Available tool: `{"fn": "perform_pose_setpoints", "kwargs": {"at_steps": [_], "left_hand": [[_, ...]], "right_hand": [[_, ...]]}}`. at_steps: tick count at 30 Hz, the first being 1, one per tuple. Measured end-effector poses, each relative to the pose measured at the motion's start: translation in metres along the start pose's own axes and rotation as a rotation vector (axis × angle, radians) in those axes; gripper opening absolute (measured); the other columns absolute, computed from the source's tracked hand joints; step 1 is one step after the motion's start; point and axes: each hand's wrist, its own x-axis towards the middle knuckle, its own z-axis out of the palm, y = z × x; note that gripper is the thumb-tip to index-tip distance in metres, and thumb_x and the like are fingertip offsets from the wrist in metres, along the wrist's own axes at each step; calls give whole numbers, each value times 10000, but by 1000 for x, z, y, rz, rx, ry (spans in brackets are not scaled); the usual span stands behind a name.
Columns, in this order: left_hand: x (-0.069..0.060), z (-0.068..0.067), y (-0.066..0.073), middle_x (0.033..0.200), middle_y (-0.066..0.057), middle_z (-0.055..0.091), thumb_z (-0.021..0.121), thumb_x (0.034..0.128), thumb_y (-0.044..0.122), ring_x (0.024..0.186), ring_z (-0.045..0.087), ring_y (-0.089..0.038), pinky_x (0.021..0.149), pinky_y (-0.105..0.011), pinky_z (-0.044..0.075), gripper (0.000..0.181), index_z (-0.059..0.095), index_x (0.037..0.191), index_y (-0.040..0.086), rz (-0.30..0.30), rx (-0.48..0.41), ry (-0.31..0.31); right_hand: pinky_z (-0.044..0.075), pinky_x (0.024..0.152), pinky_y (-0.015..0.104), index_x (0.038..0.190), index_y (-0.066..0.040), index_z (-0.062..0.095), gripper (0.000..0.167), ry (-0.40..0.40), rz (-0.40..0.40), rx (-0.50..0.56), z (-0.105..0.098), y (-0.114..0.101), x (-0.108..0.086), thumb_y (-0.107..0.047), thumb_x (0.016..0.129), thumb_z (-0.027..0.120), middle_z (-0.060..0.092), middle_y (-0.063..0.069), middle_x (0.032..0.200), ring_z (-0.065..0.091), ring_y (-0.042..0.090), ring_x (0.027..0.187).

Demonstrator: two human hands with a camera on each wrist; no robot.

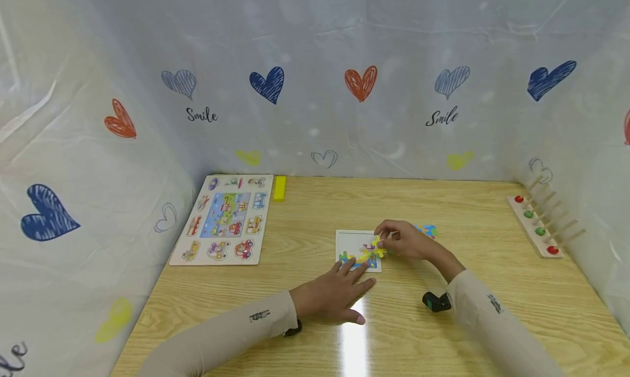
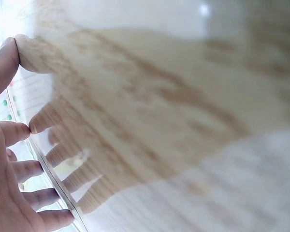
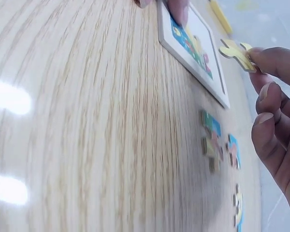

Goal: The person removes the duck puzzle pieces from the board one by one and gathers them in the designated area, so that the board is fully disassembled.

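A white square puzzle frame (image 1: 350, 237) lies on the table, its near part filled with colourful jigsaw pieces. My right hand (image 1: 406, 240) pinches a yellow jigsaw piece (image 3: 236, 52) between thumb and finger, raised just above the frame's right side. My left hand (image 1: 337, 292) rests with spread, straight fingers at the frame's near edge, fingertips on the placed pieces. In the left wrist view, the left hand (image 2: 14, 179) touches the glossy tabletop and frame edge. Several loose jigsaw pieces (image 3: 212, 140) lie right of the frame, partly behind my right hand in the head view.
On the left lies a wooden vehicle puzzle board (image 1: 263, 218), with a yellow block (image 1: 279, 189) beside it. A pegged wooden rack (image 1: 534, 229) with red and green beads stands at the right. A patterned curtain (image 1: 315, 120) borders the wooden table (image 1: 305, 213).
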Motion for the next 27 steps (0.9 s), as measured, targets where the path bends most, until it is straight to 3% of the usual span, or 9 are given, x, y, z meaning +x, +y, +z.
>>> {"fn": "perform_pose_setpoints", "kwargs": {"at_steps": [6,15,27], "left_hand": [[1,-3,1,1679,-155,151,415,972,692,1524,199,-423,1162,-564,327,815,251,1606,207,-8,11,-9],[1,-2,0,1680,-152,148,417,965,700,1526,195,-419,1168,-560,319,831,239,1611,209,-17,-1,-25],[1,0,0,1680,-161,142,407,969,700,1523,199,-426,1167,-564,318,833,229,1614,203,-12,15,-15]], "right_hand": [[508,620,258,1166,10,627,237,53,14,-4,-10,8,-17,-142,987,655,601,149,1006,623,208,789],[450,551,242,1203,26,615,231,82,78,36,-20,17,-31,-108,1015,598,598,164,995,499,88,584],[430,524,259,1220,63,576,252,113,128,85,-28,27,-50,-85,1016,584,584,187,969,463,96,568]]}}
